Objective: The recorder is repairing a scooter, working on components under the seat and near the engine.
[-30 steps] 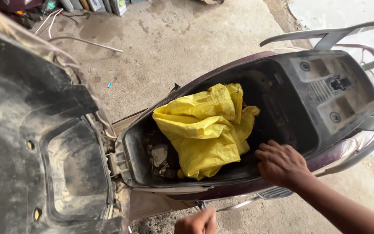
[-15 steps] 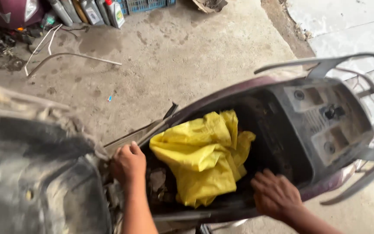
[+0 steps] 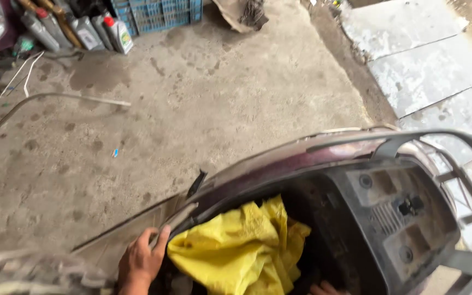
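A crumpled yellow cloth (image 3: 244, 251) lies in the open black storage tub (image 3: 350, 218) of a maroon scooter (image 3: 279, 161). My left hand (image 3: 140, 259) rests on the tub's far left rim, fingers curled over the edge next to the cloth. Only the fingertips of my right hand (image 3: 323, 288) show at the bottom edge, inside the tub just right of the cloth; what they hold cannot be made out.
A grey rear grab rail (image 3: 454, 142) curves around the scooter's tail at right. Oil bottles (image 3: 105, 30) and a blue crate (image 3: 157, 13) stand at the back of the stained concrete floor. Bent metal rods (image 3: 55, 98) lie at left.
The view has tilted up toward the floor, pushing the scooter low in frame. My left hand stays on the tub's left rim; my right hand has slipped mostly out of view.
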